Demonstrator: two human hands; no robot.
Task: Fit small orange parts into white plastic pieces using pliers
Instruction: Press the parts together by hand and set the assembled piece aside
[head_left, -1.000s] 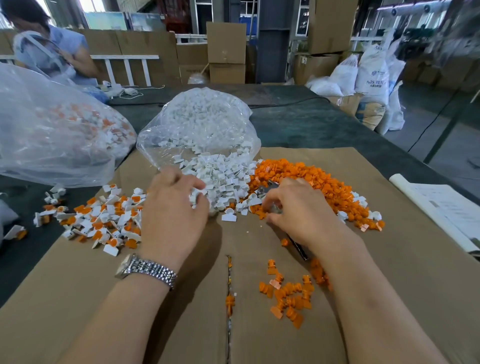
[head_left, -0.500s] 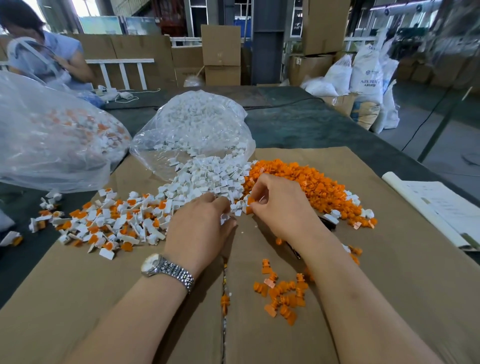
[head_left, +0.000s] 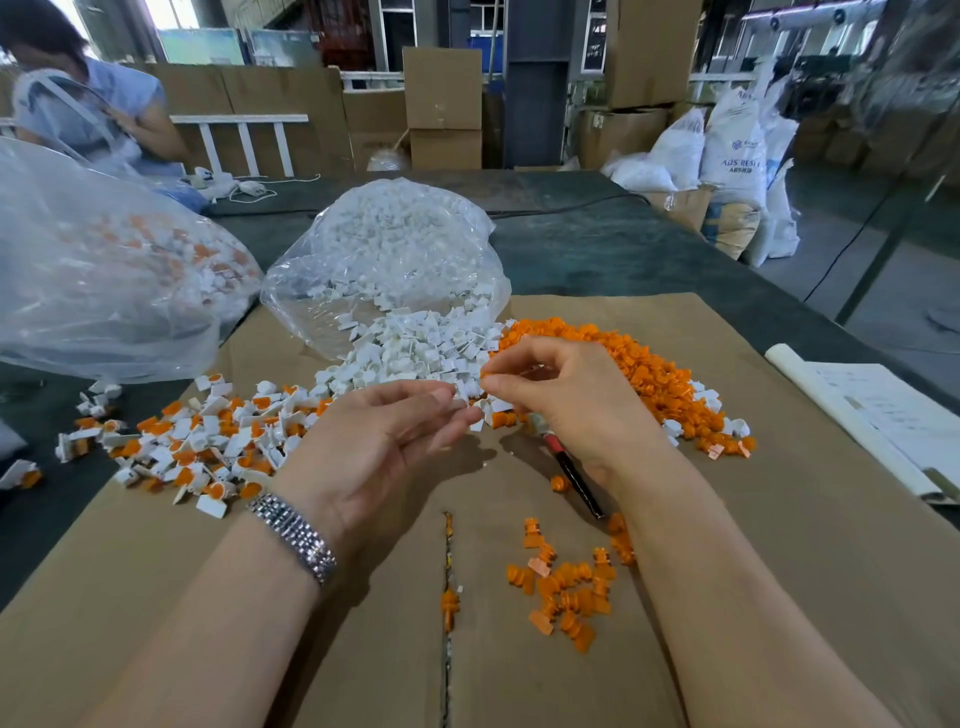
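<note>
A small white plastic piece (head_left: 464, 399) is pinched in the left hand's (head_left: 384, 447) fingertips, just left of and touching the right hand (head_left: 558, 395), whose pinch on a small orange part (head_left: 485, 372) is held level with it.

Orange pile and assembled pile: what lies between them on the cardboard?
In the head view, the loose white pieces spilling from the bag lie between the orange pile and assembled pile.

Soft daylight from far windows (head_left: 171, 13), faint shadows under the hands, wide-angle bending at the edges.
</note>
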